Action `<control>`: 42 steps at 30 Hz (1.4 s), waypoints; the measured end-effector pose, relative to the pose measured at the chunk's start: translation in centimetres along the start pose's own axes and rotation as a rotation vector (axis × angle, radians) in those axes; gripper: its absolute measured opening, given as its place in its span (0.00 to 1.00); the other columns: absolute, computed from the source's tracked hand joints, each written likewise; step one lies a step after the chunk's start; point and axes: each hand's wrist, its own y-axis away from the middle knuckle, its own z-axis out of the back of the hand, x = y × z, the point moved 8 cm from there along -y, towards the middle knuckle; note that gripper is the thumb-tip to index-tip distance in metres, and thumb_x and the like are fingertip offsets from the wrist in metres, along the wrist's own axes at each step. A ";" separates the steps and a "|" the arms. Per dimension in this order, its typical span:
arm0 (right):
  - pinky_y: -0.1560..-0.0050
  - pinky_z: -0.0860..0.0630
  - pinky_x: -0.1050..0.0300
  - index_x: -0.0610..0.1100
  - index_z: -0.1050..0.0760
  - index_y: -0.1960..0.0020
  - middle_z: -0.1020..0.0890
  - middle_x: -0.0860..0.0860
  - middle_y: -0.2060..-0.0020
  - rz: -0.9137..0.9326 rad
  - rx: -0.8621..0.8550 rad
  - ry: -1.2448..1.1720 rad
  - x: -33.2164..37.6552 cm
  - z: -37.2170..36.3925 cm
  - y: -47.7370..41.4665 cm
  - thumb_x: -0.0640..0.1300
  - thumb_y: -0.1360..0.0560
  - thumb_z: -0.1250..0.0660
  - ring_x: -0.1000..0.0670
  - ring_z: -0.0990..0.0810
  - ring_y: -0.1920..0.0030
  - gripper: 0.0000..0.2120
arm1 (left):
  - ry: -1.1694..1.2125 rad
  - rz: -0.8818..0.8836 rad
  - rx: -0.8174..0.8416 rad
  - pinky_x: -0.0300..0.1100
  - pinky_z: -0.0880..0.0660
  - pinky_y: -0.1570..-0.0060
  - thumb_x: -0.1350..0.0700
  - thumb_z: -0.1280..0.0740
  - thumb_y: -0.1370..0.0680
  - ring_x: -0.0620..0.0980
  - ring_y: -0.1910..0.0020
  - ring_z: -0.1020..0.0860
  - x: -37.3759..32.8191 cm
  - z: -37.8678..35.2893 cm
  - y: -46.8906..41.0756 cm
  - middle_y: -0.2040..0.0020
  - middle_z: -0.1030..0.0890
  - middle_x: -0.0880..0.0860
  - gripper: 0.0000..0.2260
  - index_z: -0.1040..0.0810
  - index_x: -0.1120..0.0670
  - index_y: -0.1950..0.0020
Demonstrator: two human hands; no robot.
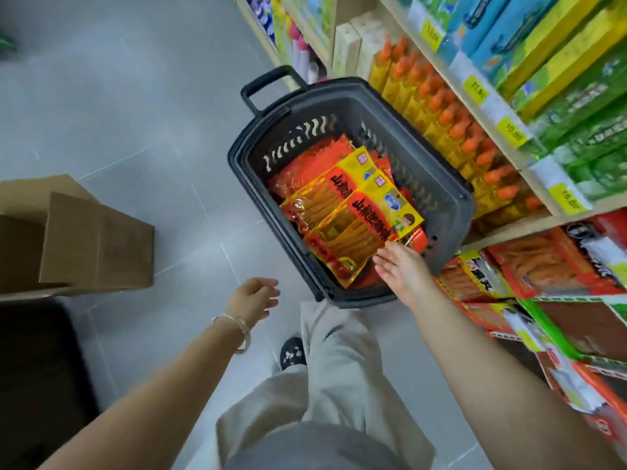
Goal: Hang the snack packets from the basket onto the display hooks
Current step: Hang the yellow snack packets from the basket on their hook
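Observation:
A dark grey basket [441,184] stands on the floor beside the shelves, filled with several red and yellow snack packets [353,212]. My right hand [403,269] reaches over the basket's near corner, fingers spread, fingertips at the edge of the top packet, gripping nothing. My left hand [252,300], with a bracelet on the wrist, hovers open over the floor to the left of the basket. Similar snack packets [529,269] hang or lie on the low display at the right; the hooks themselves cannot be made out.
Shelves [492,130] at the right hold orange-capped bottles [451,120] and green and blue boxes with yellow price tags. An open cardboard box [95,245] sits on the grey tiled floor at the left. My legs and one shoe [291,354] are below the basket.

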 end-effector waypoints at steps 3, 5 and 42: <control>0.40 0.29 0.53 0.41 0.32 0.32 0.30 0.42 0.32 -0.110 -0.059 0.081 0.1 -0.2 -5.2 0.46 0.22 0.36 0.44 0.28 0.35 0.20 | 0.041 0.002 -0.010 0.40 0.25 0.54 0.59 0.40 0.21 0.47 0.55 0.20 -3.1 -1.3 -1.9 0.55 0.19 0.49 0.07 0.22 0.50 0.52; 0.38 0.31 0.52 0.43 0.34 0.30 0.33 0.43 0.29 -0.222 -0.116 0.129 -1.0 0.1 -7.9 0.50 0.24 0.34 0.44 0.32 0.31 0.25 | 0.044 -0.005 -0.003 0.41 0.26 0.53 0.60 0.39 0.22 0.46 0.56 0.21 -5.1 -2.5 -3.3 0.55 0.19 0.49 0.07 0.23 0.50 0.54; 0.49 0.25 0.57 0.45 0.27 0.44 0.22 0.44 0.41 -0.077 -0.265 0.089 0.4 -7.1 -9.7 0.54 0.23 0.36 0.49 0.22 0.47 0.15 | -0.521 -0.157 0.126 0.47 0.23 0.51 0.49 0.34 0.23 0.53 0.54 0.21 -21.1 0.4 -17.4 0.57 0.20 0.50 0.06 0.24 0.50 0.51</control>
